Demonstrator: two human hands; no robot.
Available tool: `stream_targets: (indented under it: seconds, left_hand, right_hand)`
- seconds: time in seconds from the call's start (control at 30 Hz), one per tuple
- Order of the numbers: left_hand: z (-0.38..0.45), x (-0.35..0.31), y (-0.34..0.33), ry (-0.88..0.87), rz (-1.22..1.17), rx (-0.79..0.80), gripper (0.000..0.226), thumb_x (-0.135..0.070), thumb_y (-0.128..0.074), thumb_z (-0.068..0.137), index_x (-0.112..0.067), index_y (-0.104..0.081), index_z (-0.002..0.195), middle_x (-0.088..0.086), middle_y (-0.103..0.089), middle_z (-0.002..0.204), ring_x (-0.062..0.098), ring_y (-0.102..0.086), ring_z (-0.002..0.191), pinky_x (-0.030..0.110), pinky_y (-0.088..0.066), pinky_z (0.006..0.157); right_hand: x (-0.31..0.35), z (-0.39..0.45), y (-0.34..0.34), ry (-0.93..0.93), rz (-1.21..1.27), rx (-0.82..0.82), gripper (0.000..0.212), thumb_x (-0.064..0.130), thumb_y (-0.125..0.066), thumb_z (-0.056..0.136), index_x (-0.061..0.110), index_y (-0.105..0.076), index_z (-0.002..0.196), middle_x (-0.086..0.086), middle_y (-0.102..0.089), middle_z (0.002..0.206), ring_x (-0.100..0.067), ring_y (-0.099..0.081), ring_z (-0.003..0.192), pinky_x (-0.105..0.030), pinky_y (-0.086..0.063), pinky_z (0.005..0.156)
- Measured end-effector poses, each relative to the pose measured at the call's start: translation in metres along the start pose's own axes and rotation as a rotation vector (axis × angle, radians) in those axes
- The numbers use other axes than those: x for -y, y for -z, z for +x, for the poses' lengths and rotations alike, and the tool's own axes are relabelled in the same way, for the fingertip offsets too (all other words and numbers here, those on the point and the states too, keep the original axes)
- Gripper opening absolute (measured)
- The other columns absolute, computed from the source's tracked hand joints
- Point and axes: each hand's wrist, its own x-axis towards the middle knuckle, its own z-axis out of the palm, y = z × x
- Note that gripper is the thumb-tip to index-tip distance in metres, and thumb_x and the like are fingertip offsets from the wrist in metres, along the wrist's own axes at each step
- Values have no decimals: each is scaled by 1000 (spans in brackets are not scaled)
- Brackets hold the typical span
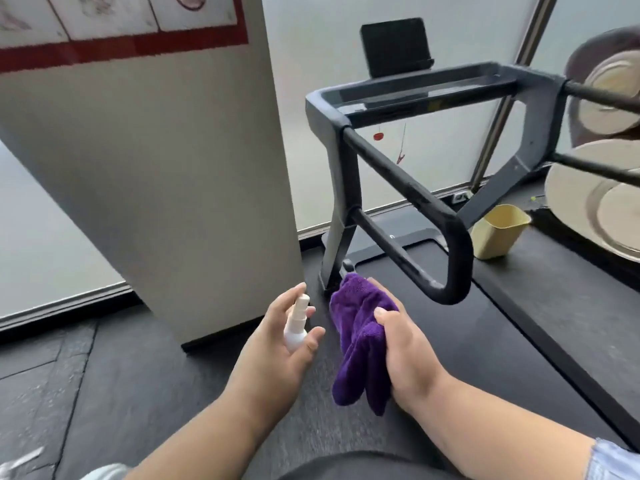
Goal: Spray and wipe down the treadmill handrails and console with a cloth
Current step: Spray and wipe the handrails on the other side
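Note:
My left hand [284,344] holds a small white spray bottle [296,323], nozzle up, low in the middle of the view. Beside it, my right hand [405,351] grips a purple cloth [360,334] that hangs down from the fist. Both hands are below and short of the treadmill's black left handrail [412,195], which loops round at its near end. The grey console frame [415,95] sits farther back, with a black screen [394,46] standing on it. The right handrail [599,95] crosses the upper right.
A wide white pillar [156,168] stands close on the left, next to the treadmill's upright. A yellow tub [498,230] sits on the treadmill deck [519,306]. Round pale discs of another machine [606,195] crowd the right edge. Frosted glass runs behind.

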Motion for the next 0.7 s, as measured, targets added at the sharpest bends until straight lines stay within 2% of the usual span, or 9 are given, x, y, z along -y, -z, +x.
stream_targets:
  seconds: [0.07,0.13,0.3,0.47,0.53,0.6,0.7]
  left_hand:
    - [42,14,17,-32,7,62,56,-55,-62,88,-65,-34,136,-35,-60,120,-9,-57,111,6,-44,79]
    - [83,23,29,-66,8,99,57,-64,-56,83,-65,-33,136,-36,-60,119,-11,-59,107,13,-43,79]
    - [156,38,23,-118,-50,207,53,-61,-60,87,-63,-36,134,-30,-64,117,-6,-64,100,22,-43,81]
    - [211,41,-1,-196,-57,310,55,-65,-58,82,-64,-37,132,-32,-64,116,-4,-66,95,28,-47,82]
    - [230,40,-10,-217,-54,338,58,-64,-58,78,-64,-38,132,-32,-64,116,-6,-65,96,25,-46,80]
    - [249,40,-19,-245,-59,339,59,-63,-59,78,-62,-39,133,-31,-65,116,-7,-65,95,22,-44,79]
    - [276,40,-33,-260,-89,373,60,-59,-62,79,-60,-40,134,-30,-66,115,-5,-67,85,23,-45,76]
  right_hand:
    - [4,25,-15,42,-8,-88,52,34,-44,86,36,-56,137,10,-62,137,-8,-53,132,-42,-30,118]
    - [10,46,-26,76,-25,-155,56,38,-45,84,35,-53,140,9,-61,138,-9,-52,133,-41,-31,118]
    - [17,83,-30,123,-59,-309,57,44,-46,83,38,-54,139,7,-63,137,-7,-53,131,-36,-33,114]
    - [26,118,-11,133,-87,-444,43,40,-45,84,59,-63,118,23,-65,128,7,-54,124,-17,-38,101]
    - [32,129,-2,133,-94,-466,43,39,-44,85,57,-63,119,25,-65,126,8,-54,123,-16,-36,100]
    - [39,141,7,154,-107,-463,44,37,-44,87,50,-59,126,25,-64,128,8,-53,124,-9,-39,97]
    - [44,158,15,164,-85,-466,44,27,-41,93,39,-53,134,26,-66,125,9,-55,121,-1,-39,90]
